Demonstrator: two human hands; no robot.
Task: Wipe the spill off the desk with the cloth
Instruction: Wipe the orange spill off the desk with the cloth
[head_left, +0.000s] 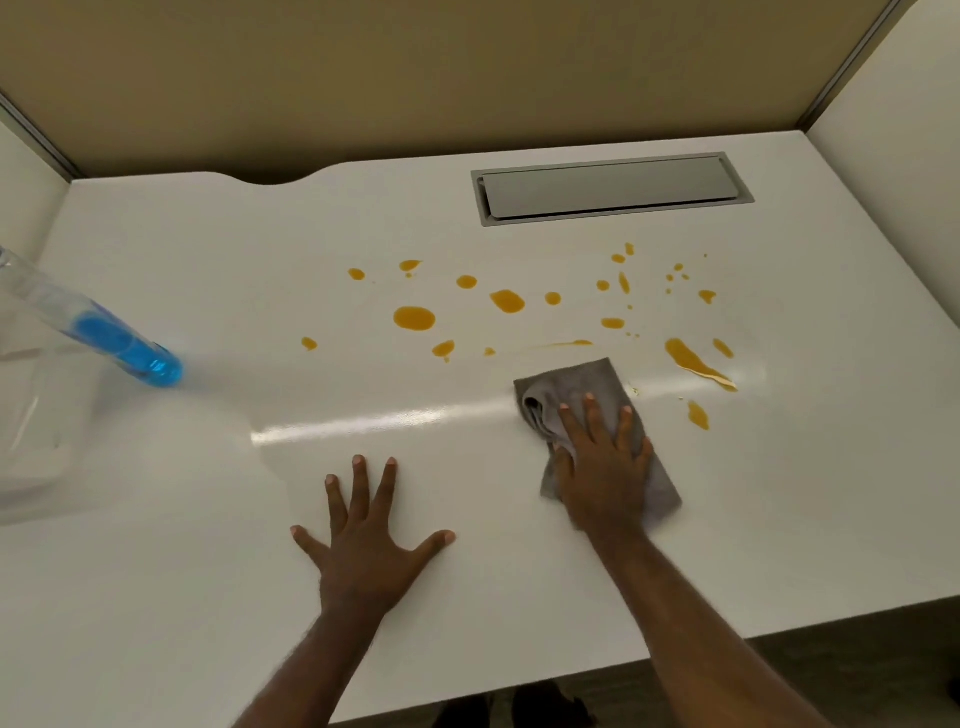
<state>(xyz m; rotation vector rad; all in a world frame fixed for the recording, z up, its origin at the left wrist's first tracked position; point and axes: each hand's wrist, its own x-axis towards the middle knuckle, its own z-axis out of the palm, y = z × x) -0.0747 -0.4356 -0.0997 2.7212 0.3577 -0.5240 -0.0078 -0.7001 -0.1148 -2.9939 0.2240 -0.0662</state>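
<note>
An orange spill (414, 318) lies in several drops and streaks across the middle and right of the white desk (208, 571). A grey cloth (587, 384) lies flat on the desk just below the drops. My right hand (602, 467) presses down on the cloth with fingers spread, covering its near half. My left hand (366, 540) rests flat on the bare desk to the left of the cloth, fingers apart, holding nothing.
A clear spray bottle with blue liquid (130, 348) leans at the left edge. A grey cable hatch (613, 188) is set into the desk at the back right. Beige partition walls enclose the back and sides. The desk's front edge runs near my forearms.
</note>
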